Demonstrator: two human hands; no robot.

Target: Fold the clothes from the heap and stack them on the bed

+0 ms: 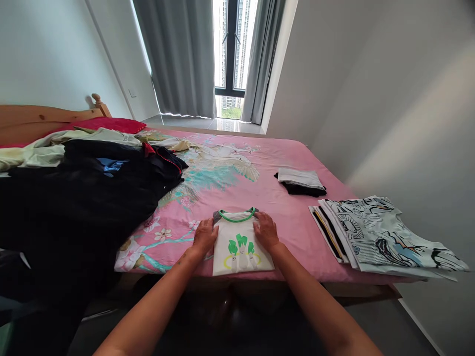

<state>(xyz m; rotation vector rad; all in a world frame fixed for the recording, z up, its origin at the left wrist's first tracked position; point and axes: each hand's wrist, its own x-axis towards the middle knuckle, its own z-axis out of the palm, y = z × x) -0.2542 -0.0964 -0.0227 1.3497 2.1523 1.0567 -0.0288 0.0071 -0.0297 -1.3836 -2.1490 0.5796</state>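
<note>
From where I sit, the bed (pixel 282 153) fills most of my view, its pink cover patterned with birds and blossoms. Across its left side sprawls a loose black heap (pixel 81 202), with pale clothes (pixel 122 136) behind it, toward the headboard (pixel 48 116). Beyond the bed's far side I see a grey curtain (pixel 178 54) on each side of the window. At the near right corner is a stack (pixel 389 232) of folded clothes, a printed white top uppermost; a smaller pile (pixel 300 179), pale over black, lies just behind it. The shirt (pixel 243 230) is front up at the bed's near edge, between heap and stack, collar (pixel 237 220) toward the window. My left hand (pixel 205 236) rests along its left edge and my right hand (pixel 267 230) along its right, near the shoulder. On both, the fingers reach forward, thumbs inward; I can't tell whether either pinches cloth. Between them shows the green-topped print (pixel 243 249).
</note>
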